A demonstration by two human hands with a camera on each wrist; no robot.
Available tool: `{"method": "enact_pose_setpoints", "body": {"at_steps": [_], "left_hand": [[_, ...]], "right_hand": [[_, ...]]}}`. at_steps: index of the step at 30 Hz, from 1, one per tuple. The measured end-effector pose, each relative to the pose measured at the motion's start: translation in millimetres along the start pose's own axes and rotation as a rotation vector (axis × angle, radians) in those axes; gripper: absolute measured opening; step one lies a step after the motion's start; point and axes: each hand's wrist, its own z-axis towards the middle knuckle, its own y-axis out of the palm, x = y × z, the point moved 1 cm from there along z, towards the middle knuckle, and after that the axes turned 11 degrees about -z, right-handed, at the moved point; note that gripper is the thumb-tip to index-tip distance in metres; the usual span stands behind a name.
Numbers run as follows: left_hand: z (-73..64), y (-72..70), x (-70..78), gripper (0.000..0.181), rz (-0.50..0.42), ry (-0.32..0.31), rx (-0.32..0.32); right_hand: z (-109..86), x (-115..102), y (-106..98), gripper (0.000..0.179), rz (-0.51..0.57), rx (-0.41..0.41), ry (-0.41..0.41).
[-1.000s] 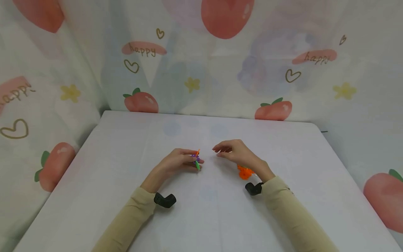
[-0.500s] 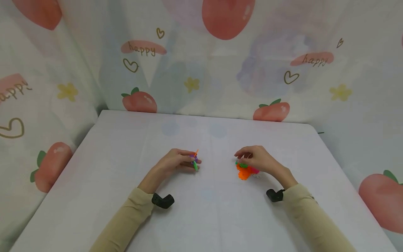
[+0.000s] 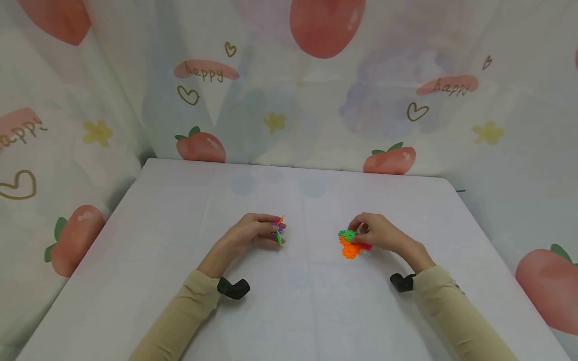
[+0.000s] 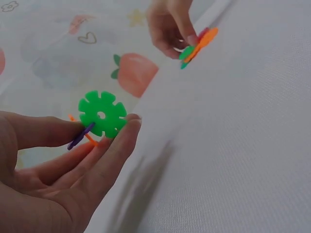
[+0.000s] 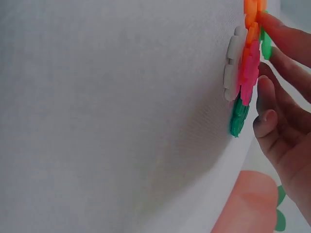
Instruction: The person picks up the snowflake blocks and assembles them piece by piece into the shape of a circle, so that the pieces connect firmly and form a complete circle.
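Note:
Between the thumb and fingers of my left hand [image 3: 257,230] are a few notched plastic discs joined by their slots. In the left wrist view these are a green disc [image 4: 103,114], a purple disc [image 4: 80,136] seen edge-on and a thin orange disc [image 4: 91,140], partly hidden by fingers. My right hand [image 3: 377,231] is at the small pile on the right, its bent fingertips right at the discs. That pile has a light green disc [image 3: 346,234] on top, orange discs [image 3: 349,250], a pink disc [image 5: 250,73], a white disc [image 5: 232,65] and a dark green disc [image 5: 238,118].
A white-covered table [image 3: 289,311] lies under both hands. Behind it hangs a pastel curtain [image 3: 307,120] printed with strawberries, hearts and the word happy. Black wrist mounts [image 3: 234,288] stick out beside the beige sleeves [image 3: 185,311].
My right hand has moved right and toward me, from beside the left hand to the pile, then a little further right, uncovering the light green disc. The left hand stays nearly still.

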Motion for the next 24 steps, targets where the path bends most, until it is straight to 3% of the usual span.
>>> {"method": "enact_pose_setpoints", "body": {"at_steps": [6, 12, 24], "left_hand": [[-1.8, 0.0, 1.5, 0.047, -0.015, -0.011, 0.005], [-4.0, -0.1, 3.5, 0.045, -0.014, -0.015, -0.01], [-4.4, 1.0, 2.2, 0.044, -0.001, -0.021, -0.022]], "right_hand": [[2.1, 0, 3, 0.022, 0.023, 0.012, 0.017], [7.7, -7, 8, 0.018, 0.056, 0.077, -0.007], [33.3, -49, 17, 0.022, 0.291, 0.107, -0.089]]}}
